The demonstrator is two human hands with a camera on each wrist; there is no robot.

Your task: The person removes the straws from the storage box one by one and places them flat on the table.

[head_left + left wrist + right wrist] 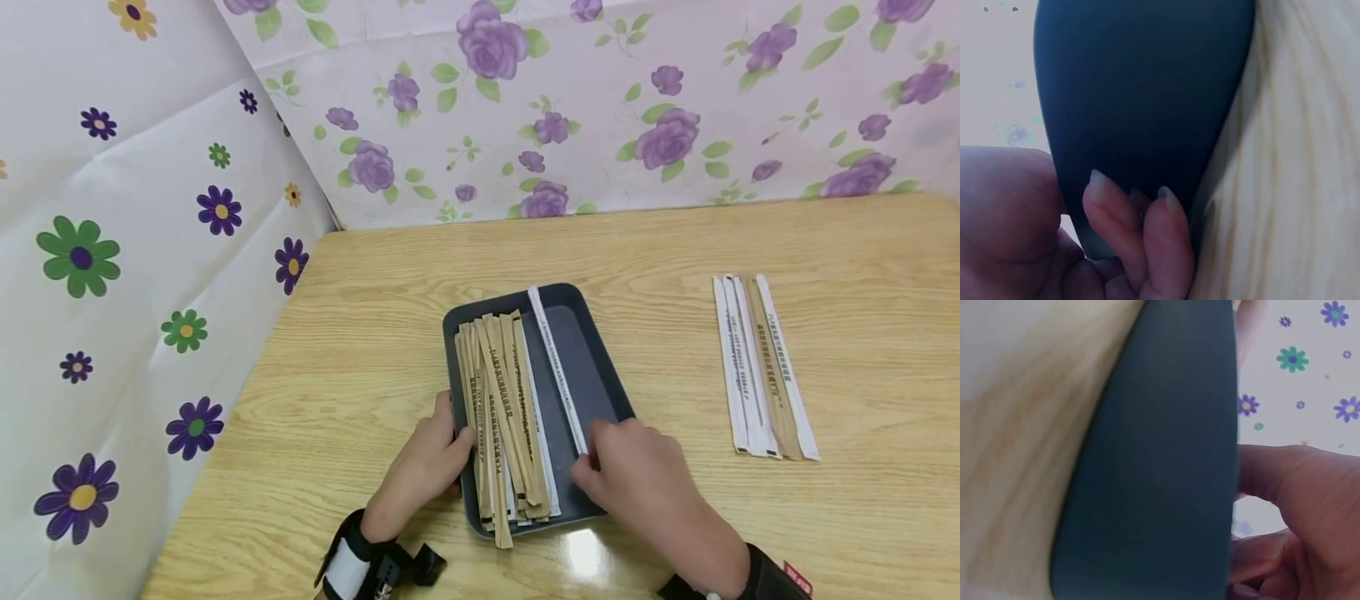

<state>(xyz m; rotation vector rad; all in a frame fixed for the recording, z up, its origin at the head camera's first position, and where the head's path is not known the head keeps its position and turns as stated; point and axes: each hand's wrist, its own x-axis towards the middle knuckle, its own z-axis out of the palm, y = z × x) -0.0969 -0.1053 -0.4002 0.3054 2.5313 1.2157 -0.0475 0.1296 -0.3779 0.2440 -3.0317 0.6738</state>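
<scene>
A dark grey tray (pixel 579 333) sits on the table, its left half piled with brown paper-wrapped straws (pixel 495 383) and a few white ones. My left hand (pixel 423 458) grips the tray's left rim, thumb at the top edge. In the left wrist view its fingers (pixel 1169 237) curl against the outside wall of the tray (pixel 1141 94). Over the tray's right side, my right hand (pixel 637 467) pinches the near end of a white paper-wrapped straw (pixel 556 362). That straw slants to the far rim. The tray wall (pixel 1166 456) hides it in the right wrist view.
To the right of the tray, several wrapped straws (pixel 757 367), white with one brown, lie side by side on the wooden table (pixel 360 333). A flowered cloth (pixel 570 108) rises behind the table, and another (pixel 142 275) hangs along the left side.
</scene>
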